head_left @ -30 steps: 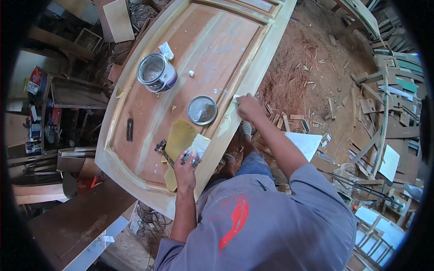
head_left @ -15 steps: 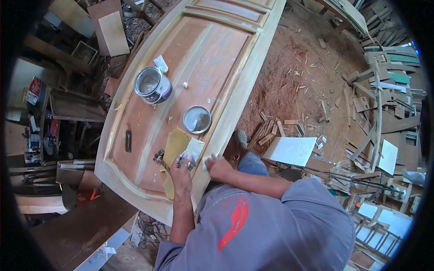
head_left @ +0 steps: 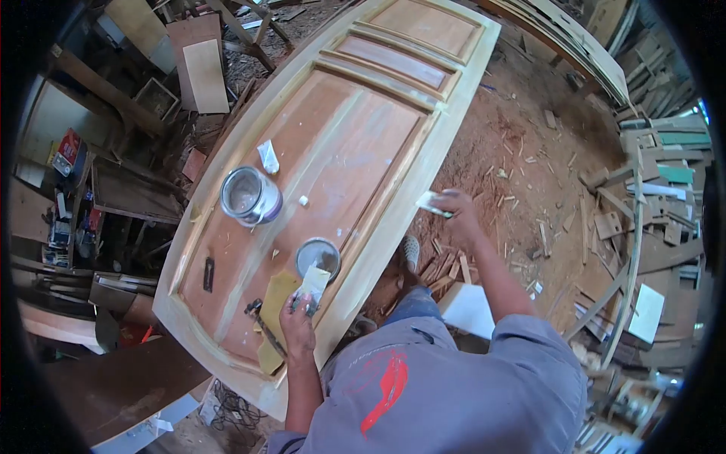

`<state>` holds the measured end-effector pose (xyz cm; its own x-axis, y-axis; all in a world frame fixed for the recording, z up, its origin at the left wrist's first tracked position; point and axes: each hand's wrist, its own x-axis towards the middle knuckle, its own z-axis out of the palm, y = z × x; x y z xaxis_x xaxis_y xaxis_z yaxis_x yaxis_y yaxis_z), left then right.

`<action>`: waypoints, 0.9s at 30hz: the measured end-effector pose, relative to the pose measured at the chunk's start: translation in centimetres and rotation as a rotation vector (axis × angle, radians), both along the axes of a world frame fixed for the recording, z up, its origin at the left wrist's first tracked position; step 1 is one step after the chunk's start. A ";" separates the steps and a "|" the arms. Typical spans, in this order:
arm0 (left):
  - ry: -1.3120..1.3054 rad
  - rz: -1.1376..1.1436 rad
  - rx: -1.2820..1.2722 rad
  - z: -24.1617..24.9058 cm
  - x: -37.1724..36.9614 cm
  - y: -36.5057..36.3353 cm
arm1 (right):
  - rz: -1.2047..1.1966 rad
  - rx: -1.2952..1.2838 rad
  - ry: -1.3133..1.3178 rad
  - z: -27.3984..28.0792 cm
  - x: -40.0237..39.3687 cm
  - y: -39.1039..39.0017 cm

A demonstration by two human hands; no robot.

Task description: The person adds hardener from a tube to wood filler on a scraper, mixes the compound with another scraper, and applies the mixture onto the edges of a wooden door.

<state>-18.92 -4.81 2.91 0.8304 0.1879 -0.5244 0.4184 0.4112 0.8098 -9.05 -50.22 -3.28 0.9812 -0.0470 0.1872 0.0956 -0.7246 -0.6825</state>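
My left hand (head_left: 299, 324) is closed on a whitish flat piece (head_left: 315, 281) smeared with grey filler, held over the lower end of a panelled wooden door (head_left: 408, 155). My right hand (head_left: 459, 213) grips a thin pale scraper (head_left: 434, 203) at the door's right edge. Beyond my left hand lies a round metal lid (head_left: 304, 250) with grey residue, partly covered by the whitish piece. An open metal can (head_left: 261, 203) of grey filler stands farther up the panel. A hammer (head_left: 265, 327) rests on a yellowish sheet (head_left: 274, 299), which looks like sandpaper.
A black oblong tool (head_left: 208, 274), a white packet (head_left: 268, 157) and a small white cap (head_left: 303, 200) lie on the door. Wood offcuts (head_left: 454, 265) and a white board (head_left: 467, 309) are on the dirt floor at right. Cluttered shelves (head_left: 72, 204) stand at left.
My right hand has moved away from my left, up along the door's right edge with the scraper. The view has shifted, showing more of the door's far end.
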 end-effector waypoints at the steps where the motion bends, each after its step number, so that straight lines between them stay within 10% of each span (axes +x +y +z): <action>1: 0.000 0.008 0.008 -0.9 0.8 -1.2 | 0.012 -0.075 -0.019 -0.8 2.5 -3.4; 11: 0.140 -0.048 0.090 -0.9 13.6 -20.8 | 0.158 -0.378 -0.068 -4.6 23.0 -22.0; 27: 0.206 0.027 0.101 0.0 20.9 -28.4 | 0.438 -0.688 0.097 -3.3 34.2 -24.0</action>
<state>1.98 -33.20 2.91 0.7017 0.2688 -0.6599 0.5693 0.3455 0.7460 25.18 -74.19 -6.61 0.8971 0.4386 -0.0521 0.4306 -0.8947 -0.1188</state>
